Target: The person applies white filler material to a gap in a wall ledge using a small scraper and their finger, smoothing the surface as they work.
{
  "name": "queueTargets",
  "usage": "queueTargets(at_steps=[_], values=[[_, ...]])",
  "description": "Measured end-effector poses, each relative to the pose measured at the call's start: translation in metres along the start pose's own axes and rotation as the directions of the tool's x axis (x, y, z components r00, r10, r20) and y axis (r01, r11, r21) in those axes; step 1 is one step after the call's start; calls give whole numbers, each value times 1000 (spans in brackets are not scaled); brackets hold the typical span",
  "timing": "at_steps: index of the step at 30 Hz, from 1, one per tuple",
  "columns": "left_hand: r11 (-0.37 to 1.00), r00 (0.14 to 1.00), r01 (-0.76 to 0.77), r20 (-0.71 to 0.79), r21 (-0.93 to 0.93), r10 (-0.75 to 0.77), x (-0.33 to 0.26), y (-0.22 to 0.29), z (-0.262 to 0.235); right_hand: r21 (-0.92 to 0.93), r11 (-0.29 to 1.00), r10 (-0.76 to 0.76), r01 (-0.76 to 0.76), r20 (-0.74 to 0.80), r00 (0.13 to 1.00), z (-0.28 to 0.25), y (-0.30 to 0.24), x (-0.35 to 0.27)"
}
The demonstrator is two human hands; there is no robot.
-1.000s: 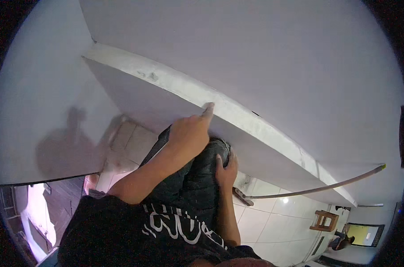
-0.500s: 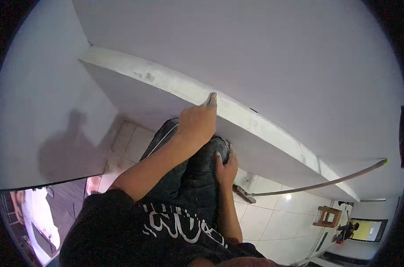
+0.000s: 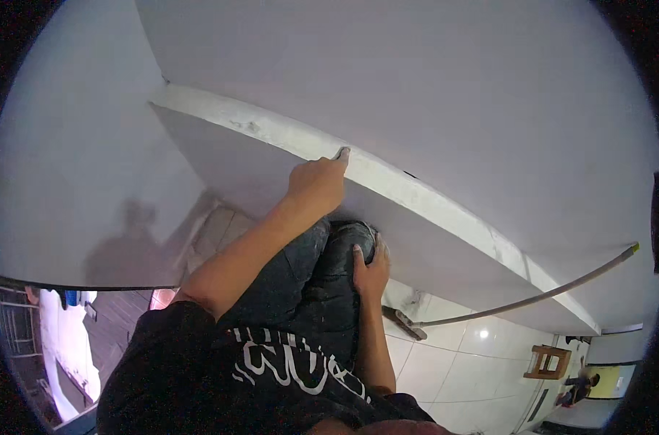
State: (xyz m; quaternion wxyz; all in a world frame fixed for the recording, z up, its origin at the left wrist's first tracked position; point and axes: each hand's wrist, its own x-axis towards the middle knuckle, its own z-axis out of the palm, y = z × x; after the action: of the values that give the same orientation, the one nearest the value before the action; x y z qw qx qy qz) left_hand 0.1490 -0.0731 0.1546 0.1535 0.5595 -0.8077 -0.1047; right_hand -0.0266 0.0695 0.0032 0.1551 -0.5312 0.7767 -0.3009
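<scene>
My left hand (image 3: 317, 185) is closed at the whitish top face of a low ledge (image 3: 409, 192) along the wall. One finger or thumb points up onto that face, and a small greyish edge shows beside its tip. What the curled fingers hold, if anything, is hidden. Grey smudges mark the ledge to the left of this hand. Resting on my dark-trousered knee (image 3: 349, 243), my right hand (image 3: 373, 272) has its thumb and fingers apart and holds nothing.
A long-handled broom (image 3: 525, 301) leans on the wall at right, its head on the white tiled floor (image 3: 431, 370). Farther right stand a wooden stool (image 3: 547, 362) and another person (image 3: 579, 384). A side wall (image 3: 75, 167) closes the left. Bright doorway items lie lower left.
My left hand has moved slightly left and up along the ledge face. My right hand stays on the knee. The view has shifted a little.
</scene>
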Motion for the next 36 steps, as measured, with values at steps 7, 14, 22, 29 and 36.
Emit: queueTargets(at_steps=[7,14,22,29,36], values=[[991,979,112,165,70,-122,-25,26,-11,26,1000,7,-7,-13,1000,-7,6,-5],[992,975,101,192,70,-113,-32,20,-17,77,995,-62,63,-19,998,-9,11,-7],[997,971,75,227,29,-80,-17,22,-23,36,998,-59,60,-21,998,-6,16,-2],[998,980,64,187,16,-66,7,14,-8,26,999,-34,34,-6,999,-1,6,0],[997,981,73,181,-5,-71,-12,15,3,-25,999,-43,43,-23,999,2,10,3]])
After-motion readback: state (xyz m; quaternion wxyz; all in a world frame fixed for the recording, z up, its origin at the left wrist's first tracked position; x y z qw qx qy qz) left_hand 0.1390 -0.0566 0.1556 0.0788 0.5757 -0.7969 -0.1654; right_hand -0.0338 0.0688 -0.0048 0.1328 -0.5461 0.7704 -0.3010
